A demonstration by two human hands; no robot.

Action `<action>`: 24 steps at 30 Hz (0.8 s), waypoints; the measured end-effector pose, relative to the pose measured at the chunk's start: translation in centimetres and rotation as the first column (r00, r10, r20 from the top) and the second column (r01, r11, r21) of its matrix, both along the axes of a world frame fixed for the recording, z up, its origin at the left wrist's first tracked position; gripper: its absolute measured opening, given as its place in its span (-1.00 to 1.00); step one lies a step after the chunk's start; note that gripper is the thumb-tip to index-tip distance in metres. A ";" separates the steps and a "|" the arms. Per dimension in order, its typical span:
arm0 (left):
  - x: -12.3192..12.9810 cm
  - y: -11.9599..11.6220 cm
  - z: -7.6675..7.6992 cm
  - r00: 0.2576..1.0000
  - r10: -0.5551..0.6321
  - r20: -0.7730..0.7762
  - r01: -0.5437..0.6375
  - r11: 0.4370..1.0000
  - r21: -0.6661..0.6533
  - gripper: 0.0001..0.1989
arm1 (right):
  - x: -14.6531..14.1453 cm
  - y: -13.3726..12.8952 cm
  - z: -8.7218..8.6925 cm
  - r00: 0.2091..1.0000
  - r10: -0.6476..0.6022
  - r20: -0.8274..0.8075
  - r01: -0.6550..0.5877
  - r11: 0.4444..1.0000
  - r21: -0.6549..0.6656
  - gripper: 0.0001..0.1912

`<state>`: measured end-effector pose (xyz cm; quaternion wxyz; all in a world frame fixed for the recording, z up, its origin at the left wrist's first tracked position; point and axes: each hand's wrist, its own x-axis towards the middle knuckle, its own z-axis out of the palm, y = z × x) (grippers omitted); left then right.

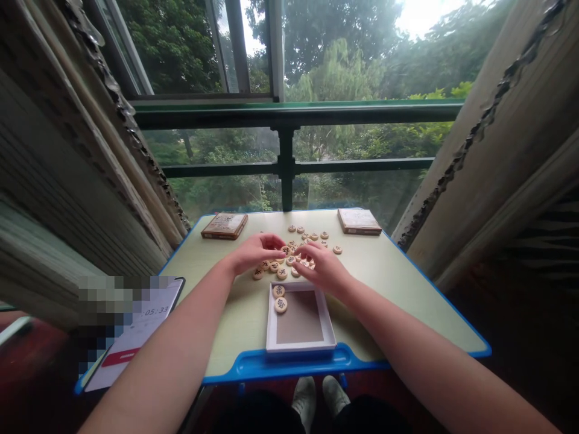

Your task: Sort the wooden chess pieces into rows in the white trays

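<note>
Round wooden Chinese chess pieces (pixel 274 267) with dark characters lie in a loose cluster at the middle of the table. My left hand (pixel 257 252) reaches in from the left, thumb and fingers closed on one chess piece (pixel 286 251) at their tips. Over the right side of the cluster is my right hand (pixel 321 265), its fingers curved and apart, with pieces beneath them. Whether its fingertips touch any is hard to tell. Nearer to me is a shallow white box (pixel 301 347), where two pieces (pixel 280 305) lie along the left wall, one behind the other.
The pale table (pixel 407 301) has a blue rim with a front groove. Flat brown boxes stand at the back left (pixel 225 226) and back right (pixel 359 222). A tablet (pixel 136 343) showing a timer lies at the left edge. Curtains flank the window behind a green railing (pixel 286 114).
</note>
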<state>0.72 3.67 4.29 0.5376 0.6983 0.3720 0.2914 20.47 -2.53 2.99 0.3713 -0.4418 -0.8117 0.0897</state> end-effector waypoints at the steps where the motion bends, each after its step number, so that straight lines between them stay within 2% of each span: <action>1: 0.0 -0.2 0.2 0.999 -0.032 0.006 0.032 0.999 -0.029 -0.62 | 0.0 0.0 -0.1 0.999 0.004 -0.036 -0.003 1.000 0.025 -0.84; 5: 0.1 -0.5 0.3 0.993 -0.115 0.019 0.117 0.986 -0.122 -0.65 | -0.2 0.2 -0.6 0.993 0.097 -0.070 -0.088 0.988 0.129 -0.81; 11: 0.2 -0.8 0.6 0.994 -0.110 0.027 0.113 0.981 -0.159 -0.64 | -0.4 0.3 -0.7 0.994 0.084 -0.070 -0.067 0.973 0.221 -0.83; 15: -0.7 -0.5 1.0 0.998 -0.066 0.024 0.068 0.993 -0.100 -0.63 | -0.8 -0.5 0.0 0.995 0.091 -0.048 -0.085 0.989 0.117 -0.85; 19: -1.8 0.3 0.7 0.999 0.048 -0.025 -0.048 0.999 0.004 -0.61 | -1.1 -1.2 0.5 0.964 0.237 0.118 -0.237 0.971 -0.011 -0.84; 24: -2.0 0.9 0.0 0.984 0.009 -0.180 -0.002 0.999 0.042 -0.61 | -1.4 -1.3 0.2 0.952 0.242 0.187 -0.240 0.970 -0.032 -0.81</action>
